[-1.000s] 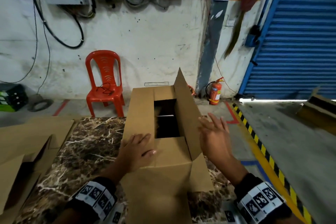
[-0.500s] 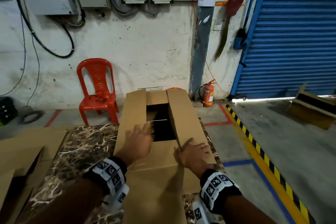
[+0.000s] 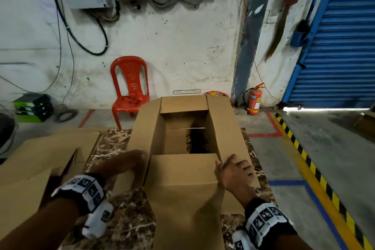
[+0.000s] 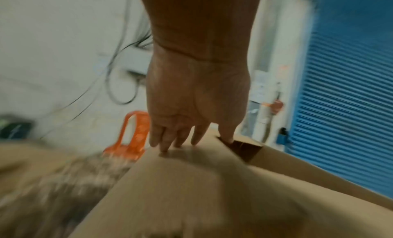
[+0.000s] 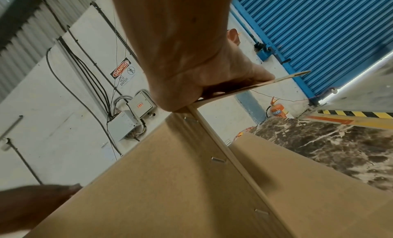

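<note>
Working both hands on the open cardboard box [image 3: 182, 193]. Pinching the near end of the right flap [image 3: 225, 128] with the right hand [image 3: 236, 174], thumb over the board and the rest of the hand beneath. Laying the left hand [image 4: 197, 98] wide against the left side of the box, by the near end of the left flap [image 3: 143, 128], fingers [image 4: 163, 140] straight and gripping nothing; showing blurred in the head view.

Standing upright on the marble-patterned table [image 3: 125, 219], toward its right side, mouth upward, with spare cartons [image 3: 50, 154] lying flat to the left.

Judging the box light but bulky, stiff along walls and creases, floppy at the flaps. Expecting bending or tearing under a lift by one flap. Advising a hold on opposite walls or under the bottom corners, palms flat. Noting a dark gap in the floor of the box; not telling whether the bottom is secured.

Recording staples [image 5: 217, 159] along the seam below the right hand; recommending keeping fingertips off them.
</note>
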`<state>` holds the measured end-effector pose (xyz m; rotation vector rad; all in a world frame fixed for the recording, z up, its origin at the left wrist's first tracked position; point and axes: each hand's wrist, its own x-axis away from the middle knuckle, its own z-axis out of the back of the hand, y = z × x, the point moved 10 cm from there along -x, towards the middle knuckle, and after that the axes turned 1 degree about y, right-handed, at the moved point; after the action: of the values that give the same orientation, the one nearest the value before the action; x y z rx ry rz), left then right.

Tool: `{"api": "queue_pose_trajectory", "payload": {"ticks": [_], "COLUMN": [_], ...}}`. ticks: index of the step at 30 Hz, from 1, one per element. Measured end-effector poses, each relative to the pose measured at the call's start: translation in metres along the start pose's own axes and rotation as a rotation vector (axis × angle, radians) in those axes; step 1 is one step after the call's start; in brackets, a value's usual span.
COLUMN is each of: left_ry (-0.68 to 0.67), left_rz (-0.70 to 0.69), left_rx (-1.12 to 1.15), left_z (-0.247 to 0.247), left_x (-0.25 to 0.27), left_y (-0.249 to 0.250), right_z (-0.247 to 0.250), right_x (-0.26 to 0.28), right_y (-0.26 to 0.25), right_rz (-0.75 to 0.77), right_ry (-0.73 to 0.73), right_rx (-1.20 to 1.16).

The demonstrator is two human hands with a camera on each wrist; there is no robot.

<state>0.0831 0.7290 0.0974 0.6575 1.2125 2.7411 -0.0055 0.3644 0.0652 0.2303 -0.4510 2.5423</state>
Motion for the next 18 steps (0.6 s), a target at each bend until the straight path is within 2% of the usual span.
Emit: {"api": "queue_pose_trajectory", "payload": {"ticks": [2,3,6,8,10,12,15,17,18], "left_ry": [0.104,0.159,0.207,0.278,0.368,0.319,0.174,0.120,0.136], "left_rz": [0.063,0.051,0.064,-0.005,-0.173,-0.269,-0.197,-0.167,-0.195], "left_rx": [0.086,0.097,0.065,-0.091,-0.343,-0.533,-0.742,-0.769,-0.726], "left_z": [-0.026,-0.035,-0.048,-0.036,-0.024,-0.032,-0.049,-0.048,-0.041], "left_x": [0.002,-0.003,-0.010,-0.006,-0.004,-0.008,-0.024,-0.026,-0.024], "left_y": [-0.014,-0.018,-0.026,-0.019,0.000,0.020,0.029,0.035,0.045], "right_z": [-0.002,-0.003,-0.006,-0.006,-0.005,-0.003,0.000,0.000,0.002], "right_x": [0.000,-0.001,-0.002,-0.002,-0.001,-0.001,-0.001,-0.003,-0.002], "right_y": [0.000,0.000,0.001,0.001,0.001,-0.001,-0.006,-0.012,-0.014], "right_rz": [0.003,0.006,0.010,0.009,0.011,0.037,0.117,0.209,0.247], "right_ry": [-0.020,-0.026,-0.050,-0.059,-0.058,-0.052,-0.045,-0.055,-0.054], "right_rx": [-0.007,-0.011,-0.016,-0.036,-0.056,-0.063,-0.051,-0.071,-0.097]}}
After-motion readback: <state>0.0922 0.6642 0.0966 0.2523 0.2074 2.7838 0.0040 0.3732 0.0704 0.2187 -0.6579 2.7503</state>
